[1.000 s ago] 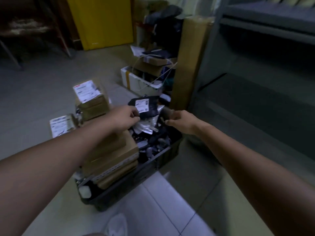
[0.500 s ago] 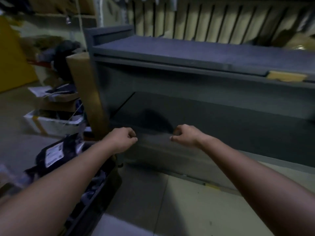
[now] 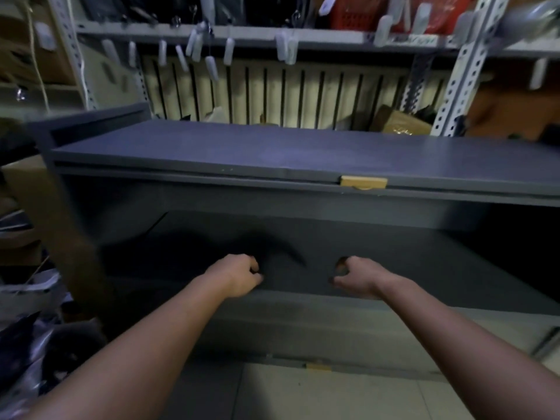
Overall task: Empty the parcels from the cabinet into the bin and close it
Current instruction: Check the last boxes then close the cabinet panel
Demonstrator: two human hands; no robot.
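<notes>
The grey metal cabinet (image 3: 272, 153) stands open in front of me, and the part of its dark inside (image 3: 394, 253) that I can see holds no parcels. My left hand (image 3: 239, 275) and my right hand (image 3: 356, 277) hover side by side at the cabinet's lower front edge. Both have curled fingers and hold nothing. At the far left edge lie black and grey bagged parcels (image 3: 27, 338); the bin under them is too dark to make out.
A tall cardboard box (image 3: 39, 213) leans at the cabinet's left side. Behind the cabinet a perforated metal rack (image 3: 272, 34) carries hanging white tags and a red basket (image 3: 357, 10). A yellow tab (image 3: 363, 181) sits on the cabinet's top front edge. Pale floor tiles (image 3: 303, 395) lie below.
My view has swung right and up from the bin to the cabinet. My left hand let go of the black parcel over the bin, and both hands moved to the cabinet opening.
</notes>
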